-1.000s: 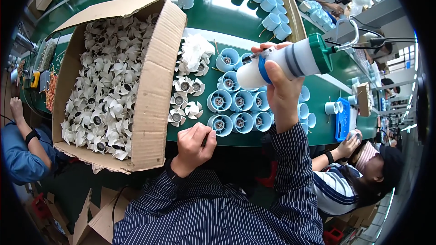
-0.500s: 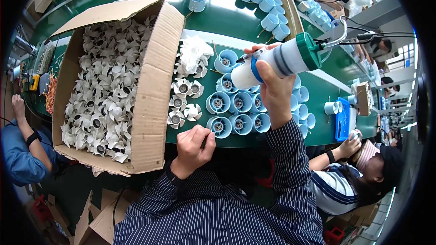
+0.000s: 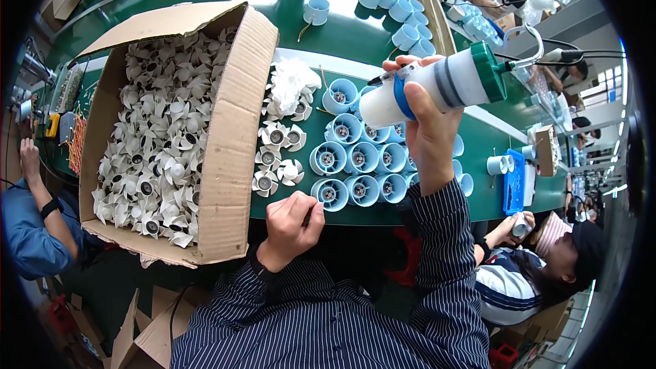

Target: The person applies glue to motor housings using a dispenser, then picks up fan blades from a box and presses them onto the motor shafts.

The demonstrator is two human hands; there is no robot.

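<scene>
1. At about eight to nine o'clock, a person in blue (image 3: 31, 232) is sitting at the edge of the view, wearing a dark wristband.
2. Between nine and ten o'clock, a cardboard carton (image 3: 239, 150) is standing on the green table (image 3: 273, 34), holding a deep heap of pale grey fan wheels (image 3: 154, 133).
3. Near ten o'clock, a few loose fan wheels (image 3: 276, 137) are lying just beside the carton; above them, toward eleven, crumpled white plastic (image 3: 295, 82) is resting.
4. At seven o'clock, the left hand (image 3: 294, 224) is curling into a narrow fist in front of the table's near edge, close to the blue cups; I cannot tell whether anything is inside it.
5. Around the centre, light blue cups (image 3: 330, 195) are standing in rows, several showing a round metallic part inside. More cups (image 3: 402, 10) are clustering at one o'clock.
6. At two o'clock, the right hand (image 3: 432, 109) is gripping a white cylinder (image 3: 454, 82) above the rows, thumb and fingers wrapping its blue band. The cylinder is tilting, its green cap (image 3: 486, 72) pointing to two o'clock, beside a bent metal hook (image 3: 534, 51).
7. Just past three o'clock, a blue tray (image 3: 514, 188) is lying on the table; nearer four, a person in a dark cap (image 3: 509, 294) is holding a small pale object (image 3: 521, 227).
</scene>
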